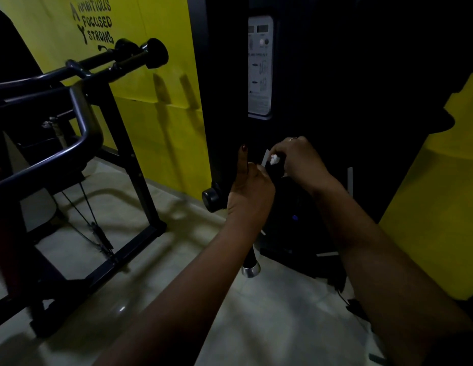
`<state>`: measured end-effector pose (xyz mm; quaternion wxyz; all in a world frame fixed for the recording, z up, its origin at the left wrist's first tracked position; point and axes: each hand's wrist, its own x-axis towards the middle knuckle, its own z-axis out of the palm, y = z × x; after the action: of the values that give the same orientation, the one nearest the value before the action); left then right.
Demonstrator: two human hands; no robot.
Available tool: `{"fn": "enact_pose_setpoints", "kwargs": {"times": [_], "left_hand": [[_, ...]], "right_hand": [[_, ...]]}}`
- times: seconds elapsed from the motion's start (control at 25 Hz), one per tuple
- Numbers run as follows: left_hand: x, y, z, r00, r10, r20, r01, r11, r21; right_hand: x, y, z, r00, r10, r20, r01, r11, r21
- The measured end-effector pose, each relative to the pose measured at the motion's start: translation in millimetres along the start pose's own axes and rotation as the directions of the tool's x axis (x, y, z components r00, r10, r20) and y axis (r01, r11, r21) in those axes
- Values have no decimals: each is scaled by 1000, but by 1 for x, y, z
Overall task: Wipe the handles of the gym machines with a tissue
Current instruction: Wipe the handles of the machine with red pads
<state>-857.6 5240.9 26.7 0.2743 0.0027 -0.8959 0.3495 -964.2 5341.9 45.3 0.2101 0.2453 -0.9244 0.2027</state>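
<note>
Two hands worked low beneath the white placard fixed to the black machine. The left hand, below the placard and a shade to its left, had its fingers curled round a dark handle, whose chrome cap showed farther down, past the forearm. Its thumb stood straight up, clear of the grip. That hold looked meant to steady the handle so it would not swing under rubbing, though the shadow hid how fully the fingers closed.

The right hand, below the placard and a little to its right, pinched a small white wad of tissue between thumb and fingertips, the other fingers bent in. The tissue sat just beside the left thumb, near the top of the handle but not plainly touching it. It was bunched tight, probably to give a firm pad for wiping a narrow bar.

Down and left of the placard a round black knob jutted from the machine's base. Far to the placard's left stood a grey-framed machine against the yellow wall, its own grips untouched — likely work yet to come.
</note>
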Motion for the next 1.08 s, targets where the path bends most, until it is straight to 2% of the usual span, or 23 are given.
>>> {"fn": "enact_pose_setpoints", "kwargs": {"times": [0.08,0.16,0.2,0.28,0.36,0.4,0.48,0.56,0.6,0.64,0.68,0.72,0.76,0.8,0.84,0.88,0.92,0.96,1.0,1.04,1.08], "left_hand": [[-1,0,2,1000,4,-17,-4,1000,9],[-2,1,2,1000,0,-6,0,1000,2],[-2,1,1,1000,-5,-9,5,1000,-4],[-2,0,-1,1000,-6,6,6,1000,-8],[-3,-1,-3,999,-19,39,19,1000,-17],[-3,-2,-4,999,-26,47,27,999,-25],[-3,-2,-4,999,-32,24,33,998,-46],[-4,-2,-1,999,-37,7,37,999,-39],[-4,-2,-1,999,-48,-11,47,998,-33],[-4,-2,0,998,-57,-29,56,998,-35],[-3,-1,0,997,-63,-37,62,997,-39],[-4,0,1,997,-65,-39,63,997,-45],[-3,1,1,998,-62,-32,60,997,-52],[-3,1,1,998,-56,-12,56,997,-62],[-3,1,0,999,-46,8,47,997,-64],[-2,1,-2,998,-42,35,44,997,-60],[-2,1,-6,997,-44,67,48,998,-47],[-2,0,-9,993,-45,106,50,998,-45],[-3,-1,-10,990,-50,135,59,996,-63],[-4,-1,-10,985,-63,160,76,994,-73],[-4,-1,-11,982,-78,174,90,994,-67]], "right_hand": [[-17,11,11,969,-172,-178,174,985,-8],[-47,21,27,921,-200,-333,210,978,-8],[-53,25,30,908,-206,-366,218,976,-9],[-36,22,22,942,-145,-304,178,981,84],[-7,12,9,998,41,-54,-21,944,328],[4,7,5,983,149,110,-183,869,460],[16,8,6,876,317,362,-481,614,626],[8,11,12,740,383,553,-659,246,711],[-2,11,18,695,382,609,-668,30,744],[-11,11,28,687,391,612,-600,-169,782],[-22,9,38,701,417,579,-473,-336,814],[-31,4,48,722,463,514,-319,-436,842],[-43,-3,56,732,534,424,-180,-448,876],[-52,-10,61,718,622,311,-95,-355,930],[-58,-13,62,694,703,157,-71,-150,986],[-60,-14,59,691,723,-20,-99,122,988],[-57,-13,52,726,670,-152,-141,361,922],[-50,-9,44,778,598,-193,-176,502,847],[-42,-5,35,827,548,-125,-223,524,822],[-31,2,28,847,531,11,-305,468,829],[-22,9,23,840,516,168,-393,365,844]]}}
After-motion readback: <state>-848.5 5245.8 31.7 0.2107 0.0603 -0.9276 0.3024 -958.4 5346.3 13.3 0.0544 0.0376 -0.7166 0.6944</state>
